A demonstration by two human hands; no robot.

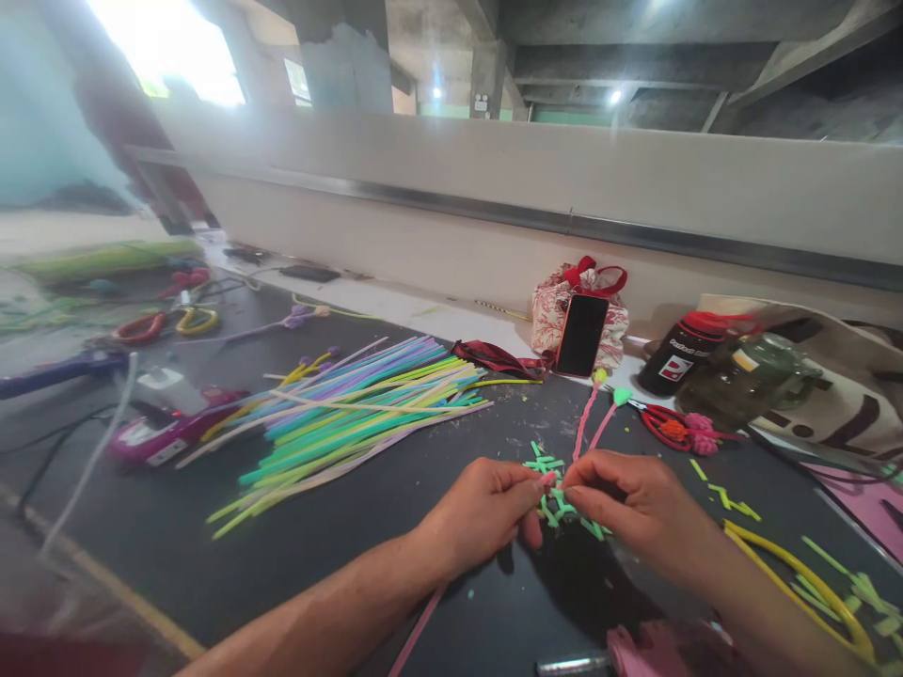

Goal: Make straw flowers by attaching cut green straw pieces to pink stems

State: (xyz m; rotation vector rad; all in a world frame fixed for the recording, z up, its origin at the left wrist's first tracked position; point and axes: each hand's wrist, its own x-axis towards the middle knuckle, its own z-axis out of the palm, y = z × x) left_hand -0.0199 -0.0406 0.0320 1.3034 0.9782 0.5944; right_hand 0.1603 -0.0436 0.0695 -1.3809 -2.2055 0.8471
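My left hand (pixel 486 512) is closed in a pinch on a pink pipe cleaner (pixel 418 632), whose pink tip shows at the thumb and whose length trails below the wrist. Thumb and fingers of my right hand (pixel 625 498) are pressed together close to that tip; what they hold is too small to make out. Short green cut pieces (pixel 561 508) lie scattered on the dark table under both hands. Just beyond the right hand are two pink twisted stems, one with a yellow tip (pixel 599 375), the other with a green tip (pixel 621 396).
A pile of pastel pipe cleaners (pixel 367 414) lies left of centre. Red-handled pliers (pixel 663 428), a black bottle (pixel 681 355) and a glass jug (pixel 748 381) stand right. A phone (pixel 582 336) leans on a patterned bag (pixel 550 315). A purple glue gun (pixel 159 437) lies left.
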